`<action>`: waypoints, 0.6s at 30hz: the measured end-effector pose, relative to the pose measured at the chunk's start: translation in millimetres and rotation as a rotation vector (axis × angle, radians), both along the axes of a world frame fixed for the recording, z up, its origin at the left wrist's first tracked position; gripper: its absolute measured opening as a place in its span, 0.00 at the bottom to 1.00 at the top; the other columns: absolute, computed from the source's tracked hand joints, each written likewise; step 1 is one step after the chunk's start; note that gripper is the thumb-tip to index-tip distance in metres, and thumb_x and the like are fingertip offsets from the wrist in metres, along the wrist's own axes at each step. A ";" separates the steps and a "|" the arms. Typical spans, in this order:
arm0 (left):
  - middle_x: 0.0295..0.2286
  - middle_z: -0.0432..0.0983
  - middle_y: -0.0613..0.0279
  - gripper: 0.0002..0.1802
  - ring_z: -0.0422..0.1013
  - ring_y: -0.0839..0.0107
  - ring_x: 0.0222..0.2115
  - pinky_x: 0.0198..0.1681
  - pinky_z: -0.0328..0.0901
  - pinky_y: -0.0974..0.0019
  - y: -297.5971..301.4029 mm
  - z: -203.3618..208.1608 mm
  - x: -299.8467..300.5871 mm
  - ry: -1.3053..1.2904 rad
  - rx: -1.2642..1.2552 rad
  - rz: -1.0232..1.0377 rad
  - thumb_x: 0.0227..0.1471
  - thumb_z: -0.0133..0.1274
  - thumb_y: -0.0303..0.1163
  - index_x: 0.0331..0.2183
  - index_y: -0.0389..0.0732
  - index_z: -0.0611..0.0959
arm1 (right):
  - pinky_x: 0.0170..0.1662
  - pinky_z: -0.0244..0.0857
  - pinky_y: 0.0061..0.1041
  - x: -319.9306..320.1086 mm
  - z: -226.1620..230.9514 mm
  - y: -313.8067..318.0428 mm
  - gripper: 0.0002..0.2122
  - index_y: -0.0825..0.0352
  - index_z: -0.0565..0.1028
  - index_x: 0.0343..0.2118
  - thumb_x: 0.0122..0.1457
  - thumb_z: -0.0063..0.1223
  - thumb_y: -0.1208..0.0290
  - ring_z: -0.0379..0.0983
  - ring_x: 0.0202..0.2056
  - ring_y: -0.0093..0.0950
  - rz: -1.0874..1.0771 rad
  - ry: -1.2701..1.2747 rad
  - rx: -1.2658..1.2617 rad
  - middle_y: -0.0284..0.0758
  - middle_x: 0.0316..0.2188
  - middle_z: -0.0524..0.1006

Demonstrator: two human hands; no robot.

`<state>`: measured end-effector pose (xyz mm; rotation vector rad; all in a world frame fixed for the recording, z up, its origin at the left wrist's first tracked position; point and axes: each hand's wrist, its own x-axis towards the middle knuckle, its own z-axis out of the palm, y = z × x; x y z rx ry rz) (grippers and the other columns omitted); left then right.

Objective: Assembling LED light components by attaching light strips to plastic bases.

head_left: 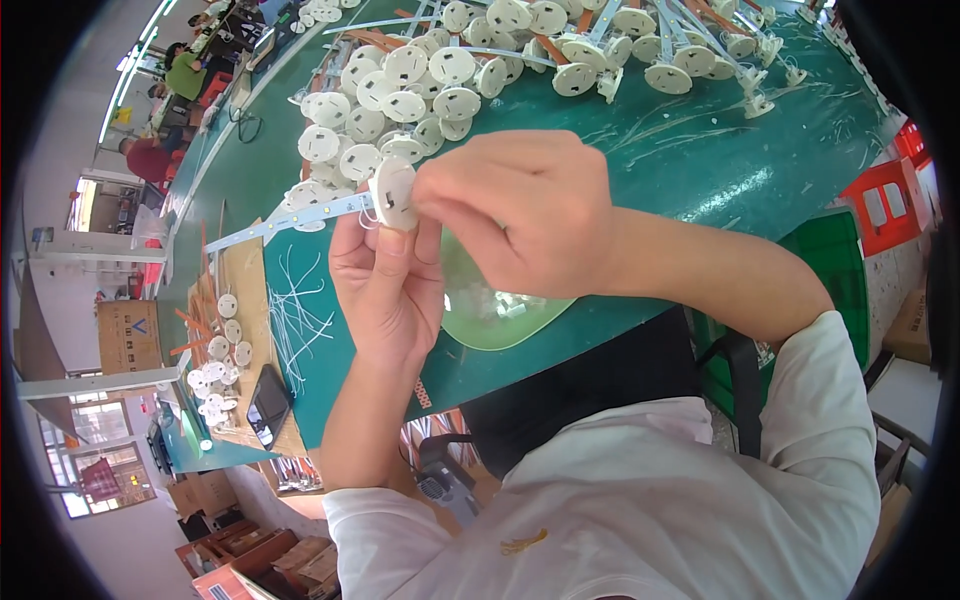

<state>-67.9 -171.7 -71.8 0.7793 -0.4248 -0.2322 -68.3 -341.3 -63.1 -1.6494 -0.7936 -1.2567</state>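
Note:
My left hand point(390, 290) pinches a white round disc point(396, 185) between thumb and fingers, holding it upright above the green table. A pale strip light point(300, 217) dotted with small yellow LEDs runs left from the disc, and a thin white wire loops where they meet. My right hand point(535, 205) is closed, its fingertips pressed together at the disc's right edge; what they grip, if anything, is hidden. Beneath the hands sits a light green dish point(505, 335) with small clear pieces in it, partly covered by my right hand.
Piled white discs point(405, 65) with strips spread along the table's far side. Loose white wires point(298, 320) lie left of my left forearm, beside a phone point(268, 408) on cardboard. At right stand a red stool point(885, 205) and a green crate point(835, 255). Other people work far left.

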 end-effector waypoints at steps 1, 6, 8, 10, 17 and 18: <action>0.51 0.71 0.50 0.23 0.69 0.60 0.53 0.59 0.64 0.59 -0.3 -0.1 1.0 -0.006 0.000 0.000 0.55 0.56 0.23 0.53 0.34 0.71 | 0.23 0.68 0.24 -0.3 0.6 -0.3 0.07 0.69 0.77 0.28 0.43 0.61 0.83 0.74 0.20 0.33 0.000 -0.006 0.000 0.37 0.23 0.77; 0.54 0.68 0.48 0.31 0.68 0.62 0.53 0.60 0.63 0.60 -5.1 6.1 1.4 -0.018 -0.060 -0.088 0.54 0.58 0.25 0.57 0.37 0.67 | 0.23 0.68 0.24 -1.2 -0.8 -0.5 0.06 0.69 0.78 0.28 0.46 0.61 0.83 0.75 0.21 0.32 0.035 0.005 0.039 0.36 0.24 0.79; 0.54 0.67 0.48 0.33 0.67 0.62 0.54 0.59 0.63 0.60 -5.2 10.7 4.8 -0.083 -0.002 -0.089 0.53 0.59 0.26 0.58 0.38 0.66 | 0.23 0.67 0.24 -4.5 -1.2 1.9 0.06 0.68 0.78 0.28 0.46 0.61 0.83 0.75 0.21 0.32 0.056 0.026 0.036 0.36 0.23 0.79; 0.55 0.67 0.48 0.35 0.67 0.63 0.54 0.59 0.63 0.60 -1.0 10.9 6.8 -0.151 0.058 -0.088 0.52 0.61 0.27 0.59 0.39 0.65 | 0.23 0.67 0.24 -4.7 -0.7 2.9 0.06 0.68 0.78 0.29 0.46 0.61 0.83 0.75 0.21 0.32 0.079 0.044 0.032 0.36 0.23 0.78; 0.55 0.70 0.54 0.39 0.57 0.48 0.61 0.65 0.49 0.45 4.6 -2.8 16.5 -0.286 0.132 -0.160 0.49 0.64 0.34 0.59 0.40 0.66 | 0.22 0.67 0.24 -7.6 0.0 -0.4 0.05 0.67 0.78 0.28 0.47 0.62 0.80 0.74 0.21 0.31 0.100 0.065 -0.023 0.36 0.22 0.77; 0.55 0.69 0.54 0.38 0.53 0.44 0.62 0.65 0.44 0.42 3.4 -3.3 17.8 -0.316 0.136 -0.159 0.49 0.64 0.35 0.59 0.40 0.66 | 0.22 0.66 0.24 -8.0 -0.1 -1.4 0.05 0.67 0.78 0.29 0.47 0.62 0.80 0.74 0.21 0.32 0.100 0.069 -0.036 0.35 0.22 0.77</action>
